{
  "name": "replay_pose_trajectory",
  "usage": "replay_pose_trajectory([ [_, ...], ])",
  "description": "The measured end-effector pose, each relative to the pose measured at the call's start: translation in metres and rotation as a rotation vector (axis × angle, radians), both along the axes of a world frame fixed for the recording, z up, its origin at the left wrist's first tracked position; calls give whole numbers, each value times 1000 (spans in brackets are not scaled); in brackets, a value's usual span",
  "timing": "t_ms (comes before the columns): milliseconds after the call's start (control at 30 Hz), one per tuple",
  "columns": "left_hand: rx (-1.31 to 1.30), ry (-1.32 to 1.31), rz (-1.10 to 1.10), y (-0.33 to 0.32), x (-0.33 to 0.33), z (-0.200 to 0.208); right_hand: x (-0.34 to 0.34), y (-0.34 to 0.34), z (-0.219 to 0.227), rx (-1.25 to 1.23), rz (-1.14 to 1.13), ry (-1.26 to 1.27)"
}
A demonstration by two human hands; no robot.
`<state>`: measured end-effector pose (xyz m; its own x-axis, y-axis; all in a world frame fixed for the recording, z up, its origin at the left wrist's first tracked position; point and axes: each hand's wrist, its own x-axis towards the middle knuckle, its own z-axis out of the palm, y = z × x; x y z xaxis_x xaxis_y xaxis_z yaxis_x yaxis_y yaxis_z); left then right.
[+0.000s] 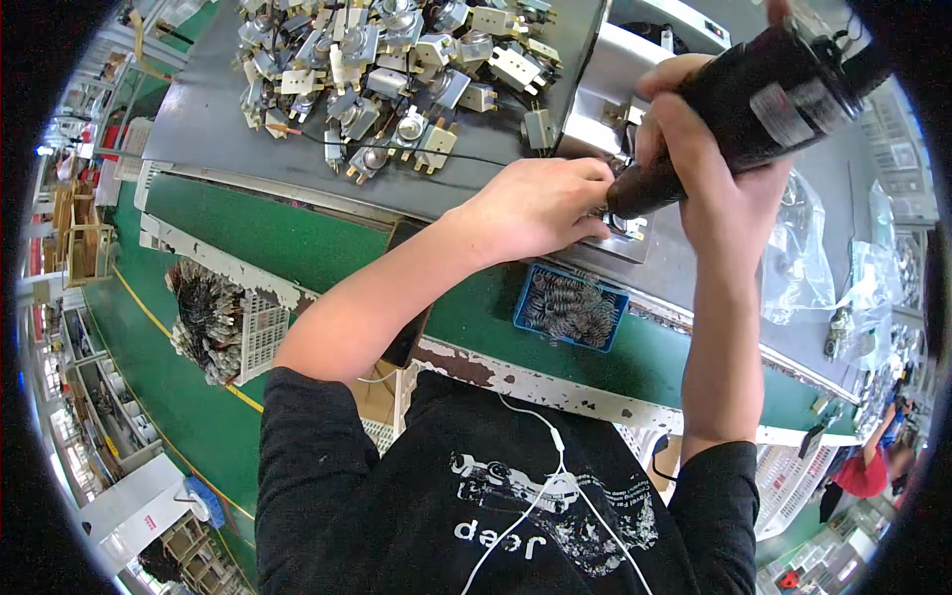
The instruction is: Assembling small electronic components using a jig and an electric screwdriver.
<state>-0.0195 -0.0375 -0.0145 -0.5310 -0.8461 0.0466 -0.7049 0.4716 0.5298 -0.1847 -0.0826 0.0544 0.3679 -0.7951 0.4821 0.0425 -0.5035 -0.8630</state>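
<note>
Right hand (709,164) clamped around a black powered screwdriver (759,99), tool tilted, tip down on a small metal part (627,230) seated in a grey metal fixture (605,94) on the workbench (228,119). Left hand (540,208) flat beside the tip, fingers (595,226) curled and pressing on the same small part; whether gripping it or only steadying it cannot be told. Hands close together, nearly touching at the tool tip. Blue tray of springs (570,307) just below the left hand, on the green belt (278,243). Heap of small metal-and-plastic assemblies (387,79) well back on the bench, to the left of the fixture. Clear plastic bags (798,253) to the right of the right forearm. White basket of wire pieces (223,322) lower left, beyond the belt's edge.
</note>
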Motion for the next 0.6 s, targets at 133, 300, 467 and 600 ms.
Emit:
replay_pose_trajectory([
  [133, -43, 73, 3, 0, 1, -9, 28, 24, -2, -169, -388, -247],
  [300, -8, 31, -7, 0, 1, -1, 7, 12, 0, 7, -69, -29],
  [467, 19, 16, -33, -2, 3, 4, 1, -1, 10, 40, 226, -58],
  [600, -68, 105, -45, 0, 5, -6, 4, 3, 13, 3, 224, -69],
])
